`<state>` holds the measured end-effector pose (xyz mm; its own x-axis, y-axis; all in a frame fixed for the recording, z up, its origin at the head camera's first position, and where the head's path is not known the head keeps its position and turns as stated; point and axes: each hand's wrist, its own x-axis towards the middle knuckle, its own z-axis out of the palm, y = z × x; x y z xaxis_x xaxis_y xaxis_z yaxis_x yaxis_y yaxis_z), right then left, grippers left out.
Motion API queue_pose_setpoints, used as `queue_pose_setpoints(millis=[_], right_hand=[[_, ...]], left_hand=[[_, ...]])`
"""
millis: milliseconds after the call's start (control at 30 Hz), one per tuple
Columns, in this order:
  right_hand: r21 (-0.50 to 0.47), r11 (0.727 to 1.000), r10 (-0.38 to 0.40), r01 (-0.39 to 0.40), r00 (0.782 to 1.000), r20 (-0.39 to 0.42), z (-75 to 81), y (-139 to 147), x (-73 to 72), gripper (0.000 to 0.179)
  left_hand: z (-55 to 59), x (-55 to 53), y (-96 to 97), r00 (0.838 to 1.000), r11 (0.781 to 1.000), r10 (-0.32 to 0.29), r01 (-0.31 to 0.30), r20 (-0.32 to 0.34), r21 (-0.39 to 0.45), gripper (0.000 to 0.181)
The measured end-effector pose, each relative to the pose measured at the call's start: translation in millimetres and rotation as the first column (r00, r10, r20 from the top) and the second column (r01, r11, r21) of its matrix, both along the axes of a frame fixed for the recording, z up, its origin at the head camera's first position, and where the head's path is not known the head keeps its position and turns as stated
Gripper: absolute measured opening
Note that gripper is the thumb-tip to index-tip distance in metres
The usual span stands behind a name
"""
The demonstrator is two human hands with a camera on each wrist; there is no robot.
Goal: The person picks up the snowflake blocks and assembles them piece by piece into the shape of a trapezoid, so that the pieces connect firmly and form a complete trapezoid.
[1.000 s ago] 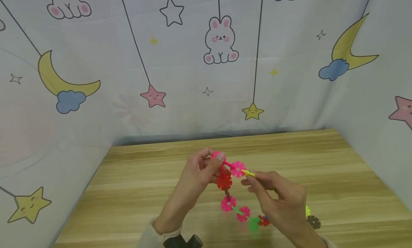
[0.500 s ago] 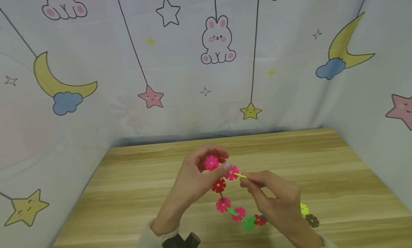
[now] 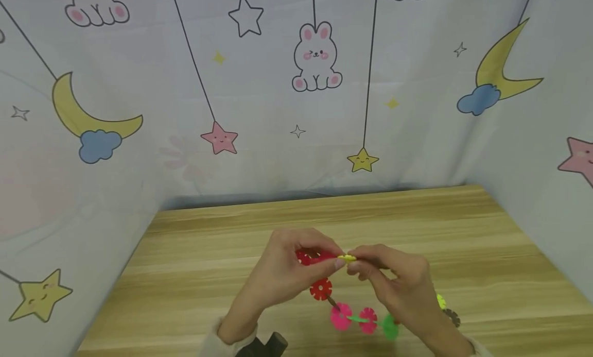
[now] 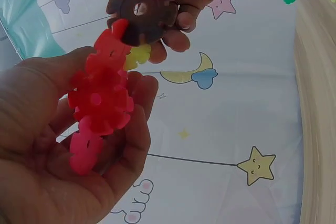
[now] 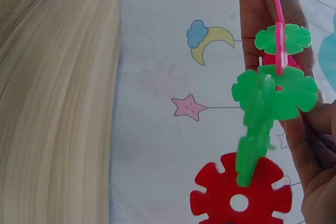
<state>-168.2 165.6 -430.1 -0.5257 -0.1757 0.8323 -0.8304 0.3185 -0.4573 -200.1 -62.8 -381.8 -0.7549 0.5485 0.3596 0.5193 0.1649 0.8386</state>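
Observation:
A chain of interlocking plastic snowflake discs hangs between the two hands above the table. My left hand (image 3: 284, 267) pinches the chain's upper end, where pink and red discs are partly hidden by its fingers. Meeting it fingertip to fingertip, my right hand (image 3: 403, 279) pinches a yellow snowflake disc (image 3: 346, 258), seen edge-on against the left fingertips. Below hang a red disc (image 3: 320, 290), a pink disc (image 3: 341, 318) and a green disc (image 3: 390, 327). In the left wrist view, a brown disc (image 4: 123, 11) joins the red ones. A larger-looking red disc (image 5: 210, 195) shows in the right wrist view.
The wood-grain table (image 3: 208, 274) lies under the hands. Cartoon-printed white cloth (image 3: 268, 99) encloses its back and sides. A yellow disc (image 3: 441, 301) and a dark disc (image 3: 451, 317) show behind the right forearm. A black object (image 3: 264, 345) sits by the left sleeve.
My left hand has shifted its hold along the chain toward the yellow disc, and its fingertips now meet the right hand's. The hanging discs have swung right and slightly lower.

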Motion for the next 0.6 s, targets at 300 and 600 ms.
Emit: queue_pose_setpoints(millis=[300, 600], right_hand=[[-0.032, 0.992, -0.117, 0.121, 0.987, 0.112, -12.9, 42, -2.0, 0.03], [0.108, 0.932, -0.363, 0.347, 0.867, 0.341, -70.3, 109, 8.0, 0.029]], left_hand=[[1.0, -5.8, -8.1, 0.99, 0.998, 0.055, -0.057, 0.134, 0.011, 0.017], [2.4, -9.6, -10.6, 0.99, 0.998, 0.045, -0.05, 0.13, 0.035, 0.012]])
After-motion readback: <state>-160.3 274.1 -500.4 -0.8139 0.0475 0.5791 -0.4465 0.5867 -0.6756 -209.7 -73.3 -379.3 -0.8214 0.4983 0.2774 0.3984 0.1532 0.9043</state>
